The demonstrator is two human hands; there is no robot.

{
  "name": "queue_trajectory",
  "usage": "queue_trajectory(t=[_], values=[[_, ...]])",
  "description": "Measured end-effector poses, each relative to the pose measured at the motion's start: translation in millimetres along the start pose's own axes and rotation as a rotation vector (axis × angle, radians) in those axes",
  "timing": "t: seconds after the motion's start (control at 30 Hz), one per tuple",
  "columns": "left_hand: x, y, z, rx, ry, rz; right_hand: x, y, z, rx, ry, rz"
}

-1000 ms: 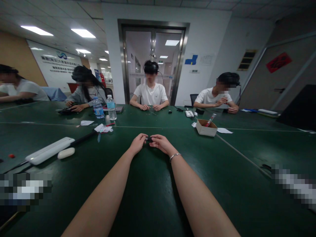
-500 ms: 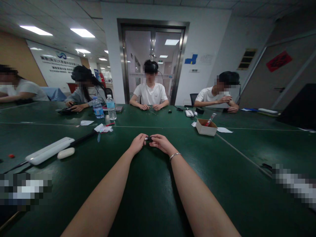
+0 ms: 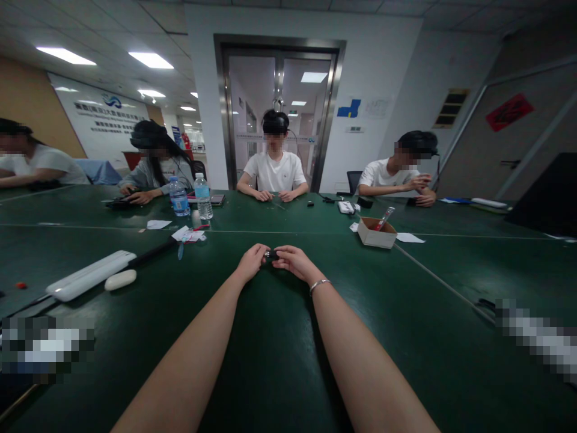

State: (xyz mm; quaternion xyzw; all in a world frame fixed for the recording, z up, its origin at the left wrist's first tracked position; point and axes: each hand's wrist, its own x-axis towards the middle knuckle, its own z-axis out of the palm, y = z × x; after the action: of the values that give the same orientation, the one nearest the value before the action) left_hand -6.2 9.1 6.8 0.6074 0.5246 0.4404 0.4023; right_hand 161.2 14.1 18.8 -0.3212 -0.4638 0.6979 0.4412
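A small black piece with a silvery end (image 3: pixel 271 254), possibly a USB stick, is held between my two hands just over the green table (image 3: pixel 279 337). My left hand (image 3: pixel 252 263) is closed in a pinch at its silvery end. On the black end, the fingers of my right hand (image 3: pixel 294 263) are pinched together, with a bracelet (image 3: pixel 319 285) around that wrist. My fingertips cover part of the piece, so its full shape is hidden.
To the left lie a white power strip (image 3: pixel 92 275) and a white oval object (image 3: pixel 121 280). Two water bottles (image 3: pixel 203 197) stand beyond scattered papers (image 3: pixel 188 234). A small open box (image 3: pixel 377 234) sits to the right. Several people (image 3: pixel 274 174) work around the table.
My hands and the small black piece stay in the same place. At the far right, the person across the table has shifted head and raised hand slightly.
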Motion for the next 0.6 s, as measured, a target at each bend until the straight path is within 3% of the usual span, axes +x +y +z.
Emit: queue_trajectory(t=[0.6], values=[[2.0, -3.0, 0.9, 0.021, 0.009, 0.006, 1.5, 1.4, -1.1, -0.002, 0.000, -0.007]])
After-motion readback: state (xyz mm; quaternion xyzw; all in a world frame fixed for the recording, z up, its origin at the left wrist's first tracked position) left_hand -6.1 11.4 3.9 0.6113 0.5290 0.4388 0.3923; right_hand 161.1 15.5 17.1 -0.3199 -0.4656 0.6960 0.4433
